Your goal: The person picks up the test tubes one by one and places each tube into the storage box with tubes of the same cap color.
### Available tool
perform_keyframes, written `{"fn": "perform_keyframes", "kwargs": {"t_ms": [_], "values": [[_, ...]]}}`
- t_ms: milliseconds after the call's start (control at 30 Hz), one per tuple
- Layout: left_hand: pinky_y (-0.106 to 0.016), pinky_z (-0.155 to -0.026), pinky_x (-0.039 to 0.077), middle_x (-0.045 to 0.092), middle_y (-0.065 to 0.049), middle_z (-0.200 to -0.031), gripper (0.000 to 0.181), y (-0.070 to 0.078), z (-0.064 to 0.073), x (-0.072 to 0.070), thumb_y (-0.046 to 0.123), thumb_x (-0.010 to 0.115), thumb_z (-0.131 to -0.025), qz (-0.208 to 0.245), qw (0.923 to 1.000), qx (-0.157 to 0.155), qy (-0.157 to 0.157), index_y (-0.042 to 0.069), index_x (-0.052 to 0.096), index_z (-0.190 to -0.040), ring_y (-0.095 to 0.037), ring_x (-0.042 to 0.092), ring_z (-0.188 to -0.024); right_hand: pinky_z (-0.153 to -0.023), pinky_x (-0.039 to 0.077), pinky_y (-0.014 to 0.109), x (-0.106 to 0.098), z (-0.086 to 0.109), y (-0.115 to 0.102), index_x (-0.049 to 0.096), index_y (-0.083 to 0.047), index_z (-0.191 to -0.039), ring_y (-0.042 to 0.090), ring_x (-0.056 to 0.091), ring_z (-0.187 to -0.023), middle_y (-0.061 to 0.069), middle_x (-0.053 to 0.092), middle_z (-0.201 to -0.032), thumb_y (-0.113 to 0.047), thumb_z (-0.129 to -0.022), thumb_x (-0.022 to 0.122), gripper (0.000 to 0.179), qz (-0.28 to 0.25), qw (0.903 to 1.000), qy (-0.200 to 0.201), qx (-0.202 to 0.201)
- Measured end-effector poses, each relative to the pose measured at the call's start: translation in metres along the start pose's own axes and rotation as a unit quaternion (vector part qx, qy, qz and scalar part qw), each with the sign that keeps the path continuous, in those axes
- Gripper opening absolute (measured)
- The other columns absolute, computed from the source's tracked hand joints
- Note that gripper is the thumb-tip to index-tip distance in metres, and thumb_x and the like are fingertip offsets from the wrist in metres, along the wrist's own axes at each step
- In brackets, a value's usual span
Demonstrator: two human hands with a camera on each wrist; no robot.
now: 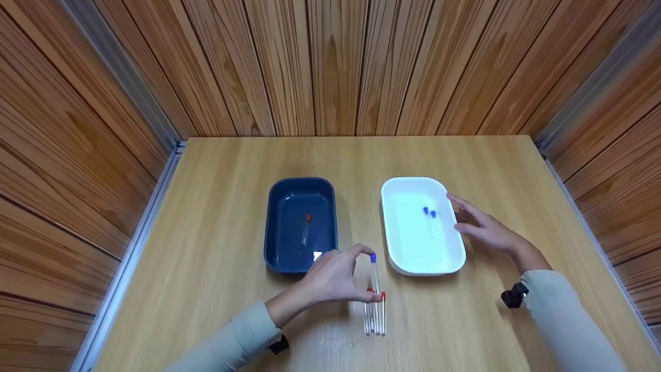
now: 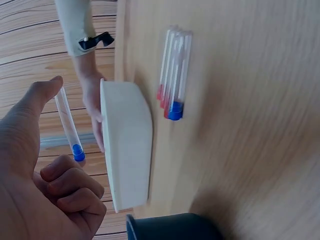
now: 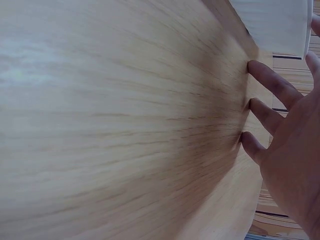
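Note:
Between thumb and a fingertip, my left hand [image 1: 333, 278] pinches a clear test tube with a blue cap [image 2: 68, 120], lifted off the table. Just below it, several capped test tubes [image 2: 175, 70] lie side by side on the table, with red caps and one blue cap showing in the left wrist view. My right hand [image 1: 490, 232] rests at the right side of the white tray [image 1: 423, 261], fingers spread; in the right wrist view some fingertips [image 3: 254, 66] reach down to the tabletop. Blue-capped tubes [image 1: 429, 213] lie inside the white tray.
A dark blue tray [image 1: 268, 227] stands left of the white one, holding a red-capped tube [image 1: 307, 230]. Wood-panelled walls [image 1: 330, 67] rise behind and at both sides of the wooden table [image 1: 206, 248]. Metal rails [image 1: 129, 248] run along the side edges.

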State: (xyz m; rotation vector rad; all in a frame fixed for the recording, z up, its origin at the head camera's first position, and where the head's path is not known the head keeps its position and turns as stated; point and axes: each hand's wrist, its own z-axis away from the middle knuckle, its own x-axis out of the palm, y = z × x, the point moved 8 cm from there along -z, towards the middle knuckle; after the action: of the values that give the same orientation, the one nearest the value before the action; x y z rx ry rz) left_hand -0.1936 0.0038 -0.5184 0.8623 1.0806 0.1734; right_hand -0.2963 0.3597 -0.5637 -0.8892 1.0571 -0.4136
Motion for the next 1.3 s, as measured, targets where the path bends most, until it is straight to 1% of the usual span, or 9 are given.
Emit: {"fn": "perform_keyframes", "kwargs": {"t_ms": [100,200,400,667,900,1000,1133,1233,1300], "values": [[-0.022,-0.057,0.029,0.050,0.009,-0.069,0.087,0.005,-0.003,-0.003,0.062,0.095,-0.083,0.011,0.9998,0.012,0.009,0.026,0.062,-0.155,-0.007,0.047,-0.061,-0.128,0.036,0.081,-0.001,0.000,0.000,0.011,-0.026,-0.183,0.055,0.048,-0.158,0.025,0.031,-0.184,-0.029,-0.119,0.057,0.080,0.007,1.0000,0.003,-0.002],[-0.022,-0.055,0.027,0.048,0.010,-0.067,0.088,0.011,-0.008,-0.004,0.061,0.095,-0.084,0.028,0.9992,0.022,0.016,0.024,0.061,-0.157,-0.007,0.044,-0.057,-0.128,0.035,0.083,-0.002,0.000,-0.001,0.011,-0.025,-0.183,0.057,0.046,-0.159,0.026,0.027,-0.185,-0.029,-0.119,0.057,0.079,0.010,0.9999,0.004,-0.004],[-0.021,-0.053,0.028,0.049,0.008,-0.071,0.086,0.019,-0.023,-0.007,0.055,0.094,-0.087,0.063,0.9976,0.015,0.025,0.025,0.058,-0.159,-0.008,0.043,-0.056,-0.127,0.034,0.084,-0.003,0.002,-0.001,0.011,-0.024,-0.183,0.059,0.044,-0.160,0.026,0.024,-0.186,-0.028,-0.119,0.057,0.079,0.009,0.9999,0.006,-0.008],[-0.020,-0.051,0.026,0.046,0.009,-0.066,0.085,0.033,-0.038,-0.013,0.052,0.095,-0.088,0.078,0.9962,0.018,0.036,0.022,0.058,-0.160,-0.008,0.040,-0.052,-0.128,0.029,0.087,-0.003,0.002,0.000,0.011,-0.024,-0.183,0.063,0.037,-0.163,0.026,0.017,-0.188,-0.028,-0.119,0.057,0.079,0.003,1.0000,0.004,-0.006],[-0.022,-0.059,0.033,0.055,0.004,-0.077,0.084,0.043,-0.052,-0.019,0.052,0.094,-0.089,0.099,0.9943,0.017,0.036,0.024,0.058,-0.160,-0.009,0.050,-0.066,-0.128,0.026,0.087,-0.004,0.002,-0.002,0.010,-0.024,-0.183,0.066,0.030,-0.165,0.025,0.013,-0.190,-0.029,-0.119,0.056,0.079,0.002,1.0000,0.000,-0.004],[-0.022,-0.061,0.034,0.056,0.005,-0.078,0.084,0.048,-0.060,-0.020,0.052,0.093,-0.089,0.111,0.9931,0.018,0.034,0.024,0.059,-0.160,-0.010,0.051,-0.068,-0.130,0.032,0.083,-0.003,0.001,-0.003,0.011,-0.023,-0.183,0.061,0.041,-0.162,0.025,0.022,-0.188,-0.029,-0.119,0.057,0.079,0.012,0.9999,0.004,-0.003],[-0.023,-0.060,0.034,0.055,0.005,-0.078,0.085,0.052,-0.068,-0.019,0.053,0.094,-0.088,0.128,0.9915,0.006,0.027,0.024,0.059,-0.160,-0.010,0.052,-0.070,-0.126,0.041,0.077,-0.003,-0.001,-0.005,0.011,-0.020,-0.183,0.052,0.054,-0.152,0.027,0.037,-0.180,-0.028,-0.119,0.057,0.079,0.027,0.9996,0.011,-0.004],[-0.023,-0.061,0.036,0.057,0.003,-0.082,0.085,0.054,-0.072,-0.017,0.054,0.095,-0.088,0.139,0.9900,-0.006,0.021,0.026,0.059,-0.160,-0.010,0.055,-0.076,-0.126,0.040,0.080,-0.001,-0.001,-0.003,0.011,-0.021,-0.183,0.054,0.052,-0.153,0.027,0.035,-0.180,-0.028,-0.119,0.057,0.079,0.018,0.9998,0.008,-0.001],[-0.023,-0.064,0.039,0.062,0.003,-0.088,0.085,0.055,-0.075,-0.017,0.053,0.095,-0.087,0.147,0.9888,-0.012,0.020,0.027,0.059,-0.160,-0.010,0.058,-0.083,-0.126,0.039,0.082,0.001,-0.001,-0.002,0.010,-0.023,-0.183,0.056,0.050,-0.155,0.027,0.032,-0.182,-0.029,-0.119,0.057,0.079,0.010,0.9999,0.003,0.001]]}}
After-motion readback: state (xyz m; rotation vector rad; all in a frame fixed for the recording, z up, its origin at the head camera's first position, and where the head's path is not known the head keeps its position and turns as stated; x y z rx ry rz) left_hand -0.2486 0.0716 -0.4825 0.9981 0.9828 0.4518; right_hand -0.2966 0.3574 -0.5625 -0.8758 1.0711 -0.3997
